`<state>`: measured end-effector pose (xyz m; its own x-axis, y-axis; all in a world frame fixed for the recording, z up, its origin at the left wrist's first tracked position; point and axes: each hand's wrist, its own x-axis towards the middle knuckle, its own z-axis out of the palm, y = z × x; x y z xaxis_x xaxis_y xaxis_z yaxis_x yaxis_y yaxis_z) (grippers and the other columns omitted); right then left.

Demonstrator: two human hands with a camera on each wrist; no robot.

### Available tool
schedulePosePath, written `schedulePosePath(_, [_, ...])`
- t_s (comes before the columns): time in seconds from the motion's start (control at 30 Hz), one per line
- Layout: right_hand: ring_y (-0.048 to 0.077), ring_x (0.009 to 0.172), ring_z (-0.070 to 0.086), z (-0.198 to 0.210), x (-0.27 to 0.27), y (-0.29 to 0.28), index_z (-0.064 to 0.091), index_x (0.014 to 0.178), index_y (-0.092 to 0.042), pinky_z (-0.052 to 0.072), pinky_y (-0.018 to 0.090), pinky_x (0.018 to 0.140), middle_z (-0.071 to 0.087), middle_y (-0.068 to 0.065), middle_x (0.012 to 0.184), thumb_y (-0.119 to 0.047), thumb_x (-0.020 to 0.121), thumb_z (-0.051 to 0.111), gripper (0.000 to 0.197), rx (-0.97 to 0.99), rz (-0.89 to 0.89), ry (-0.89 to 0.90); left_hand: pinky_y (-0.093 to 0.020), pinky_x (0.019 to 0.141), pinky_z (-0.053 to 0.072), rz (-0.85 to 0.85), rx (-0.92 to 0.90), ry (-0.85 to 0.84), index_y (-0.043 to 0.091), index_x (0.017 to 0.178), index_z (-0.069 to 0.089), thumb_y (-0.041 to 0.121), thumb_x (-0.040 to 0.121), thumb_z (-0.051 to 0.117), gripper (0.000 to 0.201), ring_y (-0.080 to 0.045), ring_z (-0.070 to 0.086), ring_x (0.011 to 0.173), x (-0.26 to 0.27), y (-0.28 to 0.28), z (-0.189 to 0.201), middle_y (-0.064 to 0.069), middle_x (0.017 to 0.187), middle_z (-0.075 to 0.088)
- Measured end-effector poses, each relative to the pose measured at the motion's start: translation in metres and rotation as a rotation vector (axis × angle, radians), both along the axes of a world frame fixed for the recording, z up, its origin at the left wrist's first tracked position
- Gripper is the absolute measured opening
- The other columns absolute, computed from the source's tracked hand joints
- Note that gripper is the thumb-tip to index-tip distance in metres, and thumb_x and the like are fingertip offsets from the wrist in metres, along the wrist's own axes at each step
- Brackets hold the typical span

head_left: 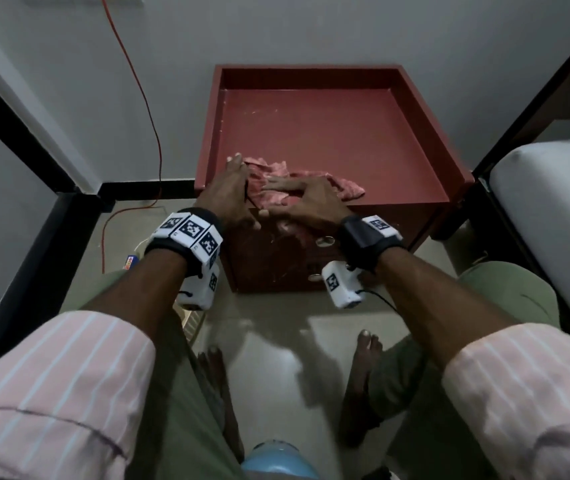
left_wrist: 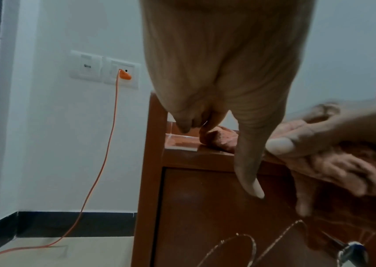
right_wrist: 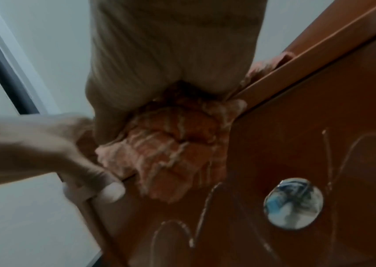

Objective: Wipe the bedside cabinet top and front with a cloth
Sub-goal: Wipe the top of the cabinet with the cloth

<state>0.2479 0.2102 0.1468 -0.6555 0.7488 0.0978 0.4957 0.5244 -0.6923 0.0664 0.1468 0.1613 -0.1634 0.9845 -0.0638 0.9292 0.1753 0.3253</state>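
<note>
A red-brown bedside cabinet (head_left: 328, 133) with a raised rim stands against the wall. A pink cloth (head_left: 345, 187) lies bunched along the front edge of its top and hangs a little over the front (right_wrist: 171, 153). My right hand (head_left: 297, 202) lies across the cloth, fingers pointing left, and its thumb (left_wrist: 282, 144) pinches the hanging part. My left hand (head_left: 238, 192) sits at the front left corner. Its fingers rest on the top by the cloth's left end, and its thumb (left_wrist: 248, 171) points straight down the cabinet front (left_wrist: 205, 216).
A round metal knob (right_wrist: 293, 203) and white scribble marks (right_wrist: 205, 207) are on the front. An orange cable (head_left: 145, 98) runs from a wall socket (left_wrist: 124, 75) to the floor. A mattress (head_left: 553, 220) is at the right and a black frame (head_left: 16, 150) at the left.
</note>
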Motion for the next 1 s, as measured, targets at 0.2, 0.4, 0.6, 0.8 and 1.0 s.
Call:
schedulePosePath(0.2, [0.027,0.117,0.056,-0.014,-0.025,0.033,0.059,0.126,-0.021,0.044,0.043,0.1,0.059,0.004,0.131,-0.058,0.087,0.048,0.055,0.282,-0.395,-0.212,-0.049,0.097,0.054,-0.025,0.401,0.085,0.006,0.117,0.069,0.006,0.085,0.072,0.033,-0.031,0.062,0.123,-0.01,-0.027,-0.006,-0.009,0.145,0.054])
schedulePosePath(0.4, [0.028,0.11,0.06,-0.013,-0.093,0.001,0.058,0.124,-0.021,0.048,0.04,0.094,0.06,0.009,0.127,-0.047,0.092,0.045,0.044,0.369,-0.174,-0.201,-0.033,0.081,0.059,0.223,0.762,0.128,0.02,0.121,0.072,0.013,0.087,0.064,0.035,-0.022,0.073,0.102,-0.009,-0.042,-0.016,0.002,0.124,0.071])
schedulePosePath(0.6, [0.019,0.121,0.056,-0.016,-0.07,-0.03,0.061,0.127,-0.03,0.046,0.035,0.101,0.057,-0.003,0.138,-0.053,0.082,0.063,0.051,0.302,0.127,-0.106,-0.032,0.077,0.05,0.503,0.656,0.042,0.016,0.132,0.062,0.023,0.1,0.05,0.036,-0.023,0.058,0.104,-0.007,-0.037,-0.011,-0.005,0.115,0.071])
schedulePosePath(0.8, [0.019,0.116,0.058,-0.004,-0.02,0.011,0.061,0.127,-0.025,0.045,0.035,0.1,0.062,0.0,0.131,-0.054,0.088,0.058,0.049,0.149,-0.186,-0.038,-0.036,0.084,0.05,0.516,0.656,-0.003,0.012,0.132,0.061,0.025,0.103,0.037,0.039,-0.024,0.059,0.106,-0.003,-0.029,-0.022,-0.007,0.114,0.071])
schedulePosePath(1.0, [0.028,0.111,0.059,-0.015,-0.085,0.006,0.055,0.126,-0.019,0.044,0.046,0.098,0.058,0.006,0.128,-0.048,0.089,0.042,0.049,0.37,-0.318,-0.252,-0.038,0.1,0.046,0.534,0.606,0.078,0.011,0.136,0.055,0.02,0.1,0.033,0.043,-0.025,0.053,0.125,0.002,-0.019,-0.028,-0.008,0.14,0.059])
